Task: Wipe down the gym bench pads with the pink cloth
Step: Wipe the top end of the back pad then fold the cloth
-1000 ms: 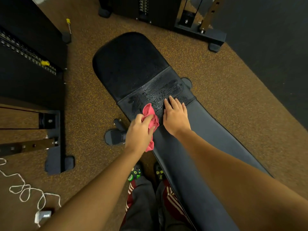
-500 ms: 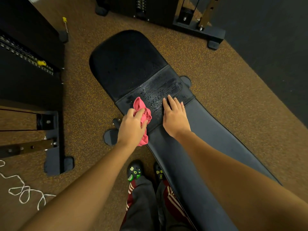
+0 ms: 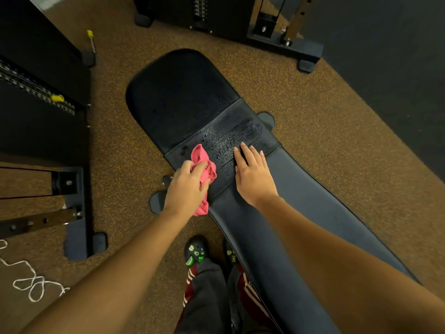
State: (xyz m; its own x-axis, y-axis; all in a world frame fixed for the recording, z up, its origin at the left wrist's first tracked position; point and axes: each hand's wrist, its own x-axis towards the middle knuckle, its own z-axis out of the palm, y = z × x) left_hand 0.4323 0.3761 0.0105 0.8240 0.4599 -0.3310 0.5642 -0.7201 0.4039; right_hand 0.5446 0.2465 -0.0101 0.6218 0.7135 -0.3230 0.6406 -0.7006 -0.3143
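Note:
A black gym bench runs diagonally across the head view. Its wide far pad (image 3: 178,97) is dull black. A textured band (image 3: 238,131) with wet droplets joins it to the long near pad (image 3: 284,213). My left hand (image 3: 184,191) grips the bunched pink cloth (image 3: 202,165) at the left edge of that band. The cloth touches the band and hangs over the bench side. My right hand (image 3: 252,174) lies flat on the band, fingers straight, just right of the cloth.
Brown speckled floor surrounds the bench. A weight machine (image 3: 41,100) stands at left, with its frame foot (image 3: 79,247) close by. Another machine base (image 3: 284,42) stands behind the bench. A white cord (image 3: 31,283) lies at lower left. My shoes (image 3: 196,251) stand beside the bench.
My left hand has slid the pink cloth leftward across the wet band toward its left edge. My right hand has stayed pressed in the same place.

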